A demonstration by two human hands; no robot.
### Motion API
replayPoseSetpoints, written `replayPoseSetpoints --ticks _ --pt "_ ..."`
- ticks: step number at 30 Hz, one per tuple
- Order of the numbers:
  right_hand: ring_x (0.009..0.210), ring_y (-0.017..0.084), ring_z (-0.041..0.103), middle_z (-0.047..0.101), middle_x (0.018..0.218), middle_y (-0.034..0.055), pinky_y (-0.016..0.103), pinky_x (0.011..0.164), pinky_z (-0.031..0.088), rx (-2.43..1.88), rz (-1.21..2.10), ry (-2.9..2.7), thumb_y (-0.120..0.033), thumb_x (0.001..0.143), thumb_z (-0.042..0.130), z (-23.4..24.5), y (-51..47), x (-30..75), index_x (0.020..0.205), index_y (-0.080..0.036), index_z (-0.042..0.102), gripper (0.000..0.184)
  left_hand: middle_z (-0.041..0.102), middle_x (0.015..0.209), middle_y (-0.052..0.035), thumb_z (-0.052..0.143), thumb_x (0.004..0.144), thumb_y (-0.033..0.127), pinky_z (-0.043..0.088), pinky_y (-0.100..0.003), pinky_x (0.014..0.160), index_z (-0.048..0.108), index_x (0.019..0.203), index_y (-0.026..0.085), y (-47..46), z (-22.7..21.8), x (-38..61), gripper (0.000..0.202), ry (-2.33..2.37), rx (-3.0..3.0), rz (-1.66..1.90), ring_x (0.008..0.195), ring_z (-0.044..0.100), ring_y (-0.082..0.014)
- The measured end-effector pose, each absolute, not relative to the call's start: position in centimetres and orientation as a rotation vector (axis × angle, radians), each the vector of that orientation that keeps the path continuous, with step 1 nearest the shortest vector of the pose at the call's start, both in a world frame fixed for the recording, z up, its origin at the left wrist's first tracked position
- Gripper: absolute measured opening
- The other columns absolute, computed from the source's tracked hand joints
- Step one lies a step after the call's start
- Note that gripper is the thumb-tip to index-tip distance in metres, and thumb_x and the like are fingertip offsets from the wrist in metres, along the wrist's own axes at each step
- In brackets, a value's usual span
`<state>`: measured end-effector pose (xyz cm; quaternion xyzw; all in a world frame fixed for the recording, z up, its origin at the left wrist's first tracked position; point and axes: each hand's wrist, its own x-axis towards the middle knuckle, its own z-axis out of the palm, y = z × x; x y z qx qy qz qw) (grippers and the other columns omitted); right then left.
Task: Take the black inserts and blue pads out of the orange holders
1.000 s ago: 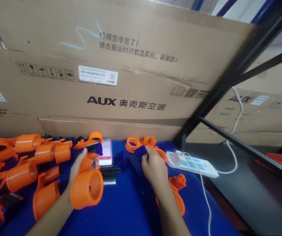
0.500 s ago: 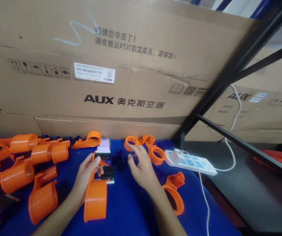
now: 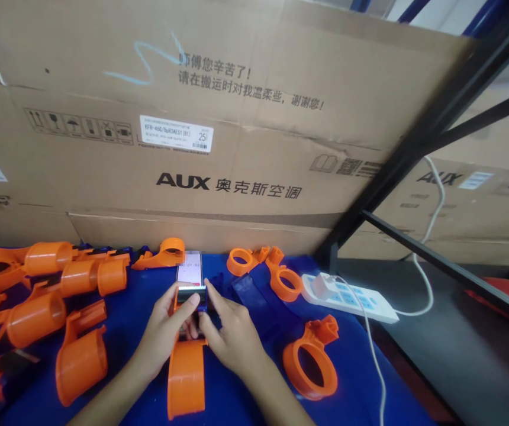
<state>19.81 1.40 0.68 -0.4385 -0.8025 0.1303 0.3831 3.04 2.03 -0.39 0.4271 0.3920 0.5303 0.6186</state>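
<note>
My left hand (image 3: 166, 322) is closed around the head of an orange tape dispenser (image 3: 186, 378), its thumb lying over a dark plate with a pale serrated edge. The wide orange ring of the dispenser hangs toward me. From the other side, my right hand (image 3: 232, 331) pinches the same head at a small dark blue part; its fingertips are partly hidden. Just beyond the hands lies a phone (image 3: 190, 269) with a lit timer screen. Dark blue plastic parts (image 3: 254, 299) rest to the right of my right hand.
Several orange dispenser bodies (image 3: 36, 316) crowd the left of the blue cloth (image 3: 232, 402). More orange ring frames (image 3: 310, 367) lie on the right. A white power strip (image 3: 350, 297) with a cable sits by a black metal frame (image 3: 383, 177). Large cardboard boxes (image 3: 237, 154) stand behind.
My right hand has moved left from beside the orange rings and blue parts to the dispenser head. The dispenser, in my left hand, has shifted slightly right and downward in view.
</note>
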Motion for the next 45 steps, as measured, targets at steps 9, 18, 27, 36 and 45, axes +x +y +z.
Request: replayPoseSetpoints --ticks 9,18,27,36,45 --pt "0.071 0.023 0.07 0.075 0.085 0.0104 0.034 0.068 0.059 -1.126 0.291 -2.168 -0.021 0.102 0.041 0.6 1.2 19.8 0.15 -0.009 0.045 0.05 0.043 0.042 0.0097 0.073 0.089 0.05 0.034 -0.019 0.042 0.068 0.098 0.02 1.8 0.3 2.9 0.032 0.971 1.051 1.185 0.037 0.036 -0.0071" --pt "0.075 0.02 0.073 0.076 0.095 0.0076 0.03 0.07 0.058 -1.028 0.374 -2.138 -0.036 0.108 0.046 1.2 1.6 20.3 0.162 -0.02 0.032 0.058 0.045 0.036 0.0066 0.075 0.084 0.058 0.031 -0.017 0.039 0.061 0.078 0.021 2.7 0.9 2.1 0.041 0.802 0.655 0.99 0.032 0.035 -0.0068" --pt "0.069 0.021 0.068 0.073 0.084 0.0079 0.033 0.068 0.06 -0.906 0.225 -2.266 -0.028 0.109 0.038 0.8 1.5 20.3 0.164 -0.015 0.026 0.058 0.045 0.034 0.0046 0.077 0.081 0.06 0.034 -0.02 0.036 0.064 0.075 0.02 3.7 0.6 0.5 0.042 0.769 0.628 0.716 0.03 0.041 -0.0102" --pt "0.062 0.019 0.067 0.073 0.08 0.0044 0.031 0.064 0.06 -0.883 0.281 -2.206 -0.022 0.107 0.037 1.0 1.6 20.7 0.163 -0.018 0.032 0.055 0.038 0.034 0.0087 0.076 0.083 0.054 0.029 -0.018 0.034 0.068 0.083 0.019 3.1 0.8 0.9 0.037 0.813 0.658 0.798 0.027 0.033 -0.0067" --pt "0.071 0.019 0.077 0.08 0.086 0.0065 0.03 0.069 0.064 -1.172 0.421 -1.57 -0.034 0.106 0.049 1.6 2.0 21.0 0.123 -0.02 0.069 0.029 0.057 0.042 0.0045 0.081 0.078 0.045 0.034 -0.02 0.038 0.069 0.097 0.018 3.5 1.1 1.1 0.035 0.902 0.818 1.028 0.031 0.037 -0.0073"
